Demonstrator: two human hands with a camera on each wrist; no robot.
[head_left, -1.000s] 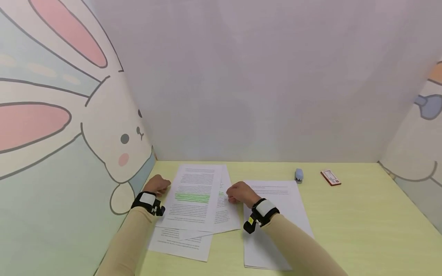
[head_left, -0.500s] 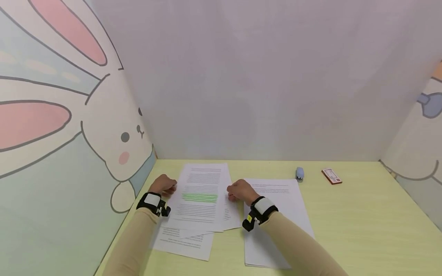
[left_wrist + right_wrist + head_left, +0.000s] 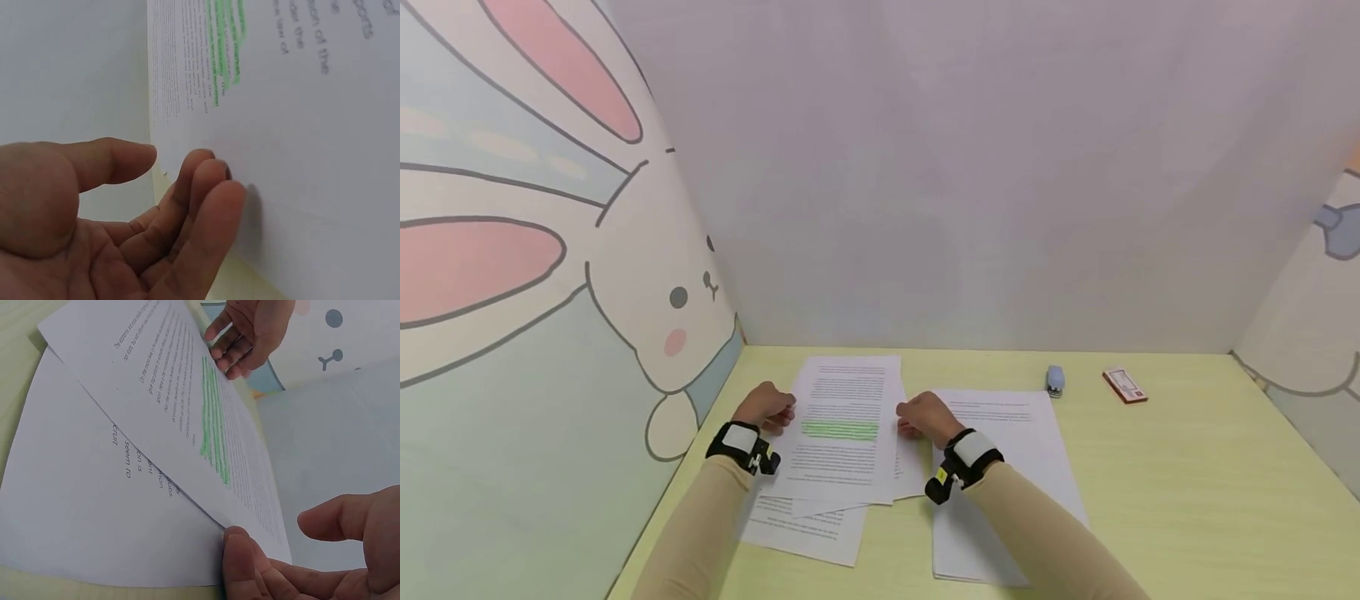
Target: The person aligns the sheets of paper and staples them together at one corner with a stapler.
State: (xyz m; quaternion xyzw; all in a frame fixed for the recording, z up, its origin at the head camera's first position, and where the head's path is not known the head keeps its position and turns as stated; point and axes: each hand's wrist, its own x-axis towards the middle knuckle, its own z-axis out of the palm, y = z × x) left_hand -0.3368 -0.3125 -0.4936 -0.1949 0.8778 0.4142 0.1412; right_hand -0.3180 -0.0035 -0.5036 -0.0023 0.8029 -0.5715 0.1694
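A printed sheet with a green-highlighted passage (image 3: 842,458) lies on top of other paper at the left of the table. My left hand (image 3: 767,407) is at its left edge; in the left wrist view the fingertips (image 3: 219,206) meet the paper, with the thumb held apart. At the right edge is my right hand (image 3: 927,417), whose fingertips (image 3: 239,553) touch the sheet's border while the thumb stays away. Beneath it, a second printed sheet (image 3: 910,471) pokes out at the right. Another printed sheet (image 3: 812,533) shows below, nearer the front.
A stack of paper (image 3: 992,483) lies partly under my right forearm. Farther back are a blue stapler (image 3: 1056,380) and a small red-and-white box (image 3: 1124,386). A wall with a rabbit picture (image 3: 647,333) borders the table's left side.
The highlighted sheet has slid right, covering more of the sheet beneath. My left hand has moved right along with it; my right hand has hardly shifted.
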